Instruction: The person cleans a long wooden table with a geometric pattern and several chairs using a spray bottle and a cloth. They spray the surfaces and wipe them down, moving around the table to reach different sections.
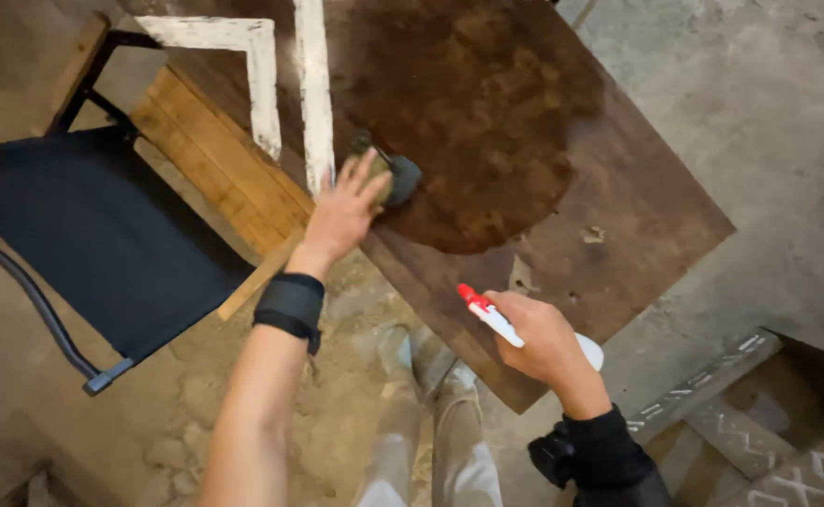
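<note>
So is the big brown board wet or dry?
Partly wet. The board carries a dark, shiny round patch where the left hand presses a sponge; its edges look paler, dry.

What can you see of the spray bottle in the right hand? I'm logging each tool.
The spray bottle is white with a red nozzle tip, plastic by the look. The right hand grips it around the neck, hiding the trigger; its rounded white base shows behind the hand. It lies tilted, nozzle pointing up-left, held above the near edge of the brown board.

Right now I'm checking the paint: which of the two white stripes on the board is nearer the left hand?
The long straight stripe beside the left hand; the bent one lies farther left.
</note>
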